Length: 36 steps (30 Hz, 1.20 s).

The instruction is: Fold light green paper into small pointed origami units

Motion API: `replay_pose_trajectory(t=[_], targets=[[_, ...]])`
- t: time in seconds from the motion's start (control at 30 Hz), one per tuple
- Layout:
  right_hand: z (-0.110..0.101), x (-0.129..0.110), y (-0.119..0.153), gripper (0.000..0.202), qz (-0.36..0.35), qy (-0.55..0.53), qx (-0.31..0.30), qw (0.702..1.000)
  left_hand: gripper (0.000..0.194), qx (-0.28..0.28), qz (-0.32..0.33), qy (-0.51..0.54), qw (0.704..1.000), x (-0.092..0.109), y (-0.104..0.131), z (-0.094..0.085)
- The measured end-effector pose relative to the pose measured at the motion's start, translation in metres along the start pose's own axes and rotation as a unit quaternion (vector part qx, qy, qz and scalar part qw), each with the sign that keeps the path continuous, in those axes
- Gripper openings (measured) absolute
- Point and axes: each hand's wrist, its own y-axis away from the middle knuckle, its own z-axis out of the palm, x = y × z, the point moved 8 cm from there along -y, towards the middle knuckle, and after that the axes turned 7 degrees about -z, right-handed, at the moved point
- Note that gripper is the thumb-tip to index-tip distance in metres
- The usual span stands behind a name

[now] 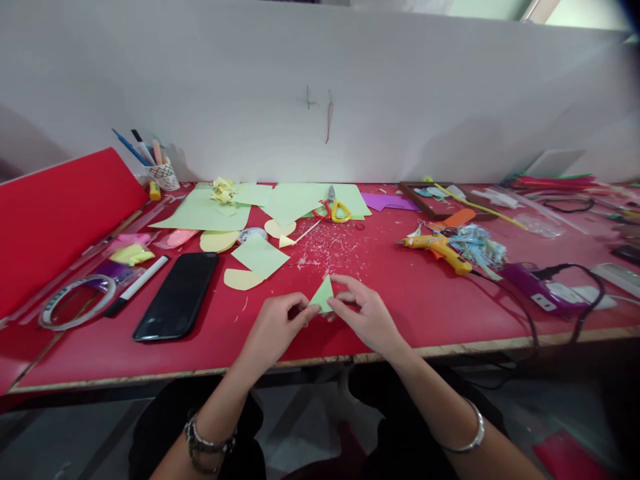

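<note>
Between my two hands is a small light green piece of paper (323, 295), folded to a triangle with its point away from me. My left hand (280, 323) pinches its left corner between thumb and fingers. On the other side my right hand (367, 317) grips the right edge, thumb in front and fingers bent behind. The paper is held just above the red table (320, 347), near its front edge. Beyond it lie a pale green square sheet (260, 255), a cut cream piece (243, 279) and a stick with a small yellow paper tip (286, 241).
A black phone (176, 298), a marker (137, 285) and a tape roll (77, 303) lie left. Scissors (334, 210) rest on green sheets (295, 197) at the back. To the right are a yellow glue gun (437, 250), its cable and a purple power strip (543, 290). Paper scraps litter the middle.
</note>
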Motion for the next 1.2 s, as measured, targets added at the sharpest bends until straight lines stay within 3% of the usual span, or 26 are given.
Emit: replay_pose_trajectory(t=[0.17,0.27,0.43,0.53,0.73,0.87,1.0,1.07,1.13,1.2], targets=[[-0.001,-0.002,-0.002,0.011,-0.029,0.004,0.008,1.000,0.029,-0.044,-0.057,0.054,0.996,-0.006,0.001,0.000],[0.002,-0.004,-0.002,0.017,-0.039,-0.005,-0.008,0.999,0.028,-0.070,-0.083,0.083,0.991,-0.010,0.002,0.003],[0.002,-0.006,0.000,0.020,-0.044,-0.004,0.006,0.999,0.030,-0.086,-0.048,0.100,0.990,-0.007,0.001,0.006],[0.000,-0.016,0.001,0.012,-0.100,0.061,0.001,0.993,0.029,-0.080,-0.049,0.124,0.988,-0.009,0.000,0.006],[0.007,-0.044,0.009,0.014,-0.287,0.284,-0.063,0.913,0.024,-0.110,-0.076,0.169,0.977,-0.013,-0.001,0.009],[0.012,-0.043,0.013,0.022,-0.319,0.369,-0.082,0.869,0.031,-0.119,-0.078,0.161,0.977,-0.014,-0.001,0.011],[0.017,-0.044,0.018,0.024,-0.349,0.461,-0.075,0.812,0.028,-0.077,-0.037,0.138,0.987,-0.009,-0.003,0.006],[0.020,-0.047,0.022,0.023,-0.376,0.490,-0.066,0.784,0.029,-0.082,-0.036,0.132,0.987,-0.009,-0.002,0.007],[0.020,-0.048,0.023,0.022,-0.388,0.500,-0.057,0.772,0.033,-0.097,-0.048,0.122,0.987,-0.012,-0.001,0.010],[0.020,-0.044,0.022,0.023,-0.374,0.499,-0.062,0.779,0.036,-0.069,-0.039,0.081,0.994,-0.012,-0.001,0.007]])
